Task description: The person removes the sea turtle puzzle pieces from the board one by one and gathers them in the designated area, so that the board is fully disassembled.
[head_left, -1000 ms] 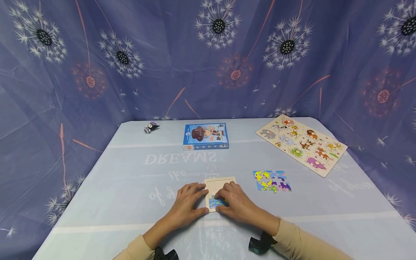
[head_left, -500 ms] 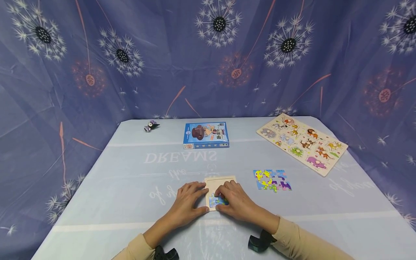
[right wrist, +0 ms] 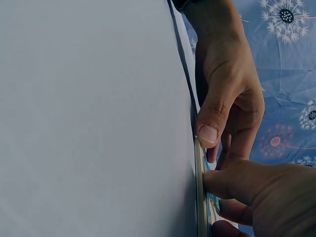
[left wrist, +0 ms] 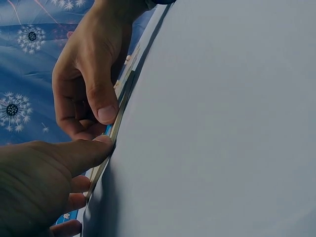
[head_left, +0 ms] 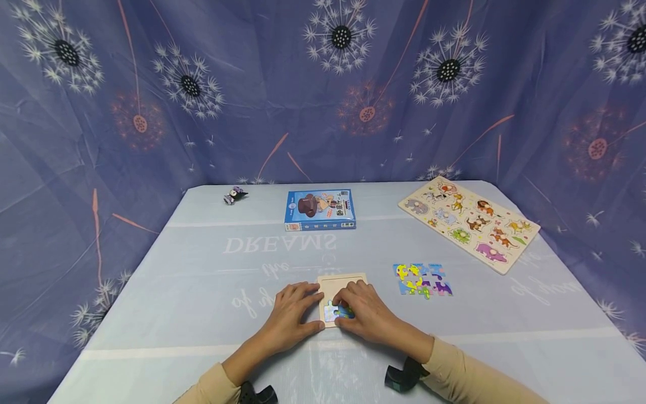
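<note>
A: Clock centred on the tray, 12 = away from the person. Where's the tray?
B: Small wooden tray (head_left: pixel 333 285), flat on the table (head_left: pixel 202 336), near side, between both hands.
A: In it?
B: Blue puzzle pieces (head_left: pixel 330 312), in its 6 o'clock half. Wooden floor shows toward 12.
A: Left hand?
B: Left hand (head_left: pixel 287 321) at 9. Fingers extended, spread, tips on the tray's 9 o'clock rim; thumb at the 7 o'clock corner.
A: Right?
B: Right hand (head_left: pixel 372 321), between 3 and 4. Thumb and fingers curled, pinching one blue piece (head_left: pixel 346 311) inside the tray. Hand hides most of that piece.
A: Pieces outside?
B: Loose pieces (head_left: pixel 418 283) on the table just shy of 3, rough rectangle: blue, yellow, purple, green.
A: Other containers?
B: Blue box (head_left: pixel 320 210) near 12, lying flat, cartoon face up; contents can't be seen. Wooden board (head_left: pixel 470 212) at 2, tilted, animal pieces (head_left: pixel 490 252) in its face. Small figurine (head_left: pixel 235 195) between 10 and 11.
</note>
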`<state>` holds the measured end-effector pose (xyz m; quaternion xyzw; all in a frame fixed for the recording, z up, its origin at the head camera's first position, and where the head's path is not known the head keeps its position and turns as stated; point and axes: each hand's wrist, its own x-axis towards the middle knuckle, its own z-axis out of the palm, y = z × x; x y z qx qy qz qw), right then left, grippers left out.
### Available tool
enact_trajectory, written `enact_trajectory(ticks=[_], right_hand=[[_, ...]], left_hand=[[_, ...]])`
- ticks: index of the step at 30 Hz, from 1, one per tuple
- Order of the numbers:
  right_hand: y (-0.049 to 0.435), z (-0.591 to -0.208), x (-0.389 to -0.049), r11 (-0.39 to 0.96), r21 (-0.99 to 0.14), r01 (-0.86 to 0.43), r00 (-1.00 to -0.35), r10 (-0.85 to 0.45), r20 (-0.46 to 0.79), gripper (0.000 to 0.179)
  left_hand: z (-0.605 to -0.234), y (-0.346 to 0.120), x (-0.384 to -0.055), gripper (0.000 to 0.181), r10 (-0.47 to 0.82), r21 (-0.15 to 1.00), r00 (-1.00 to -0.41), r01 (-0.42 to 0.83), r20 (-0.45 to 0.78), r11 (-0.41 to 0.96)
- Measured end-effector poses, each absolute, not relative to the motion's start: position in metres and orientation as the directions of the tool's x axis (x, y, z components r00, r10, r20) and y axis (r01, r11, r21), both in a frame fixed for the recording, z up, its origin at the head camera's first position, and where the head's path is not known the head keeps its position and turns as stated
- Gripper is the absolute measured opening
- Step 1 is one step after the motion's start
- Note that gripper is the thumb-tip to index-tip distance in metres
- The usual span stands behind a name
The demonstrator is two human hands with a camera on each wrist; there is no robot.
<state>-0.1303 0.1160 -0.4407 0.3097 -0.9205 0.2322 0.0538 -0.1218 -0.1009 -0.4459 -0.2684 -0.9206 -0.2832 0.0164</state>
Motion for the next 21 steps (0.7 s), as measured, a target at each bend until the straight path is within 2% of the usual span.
enact_trajectory(ticks=[14, 21], right_hand=[[0.1152, -0.4400, -0.1300, 0.722, -0.372, -0.584, -0.811, -0.533, 0.239, 0.024], [0.1202, -0.4391, -0.1307, 0.688, -0.418, -0.594, -0.805, -0.519, 0.289, 0.024]], left_hand=[[-0.4473, -0.1014, -0.1213, 0.056, 0.487, 0.513, -0.853, 0.507, 0.187, 0.692], [-0.4476, -0.1018, -0.1211, 0.057, 0.485, 0.512, -0.854, 0.507, 0.188, 0.694]])
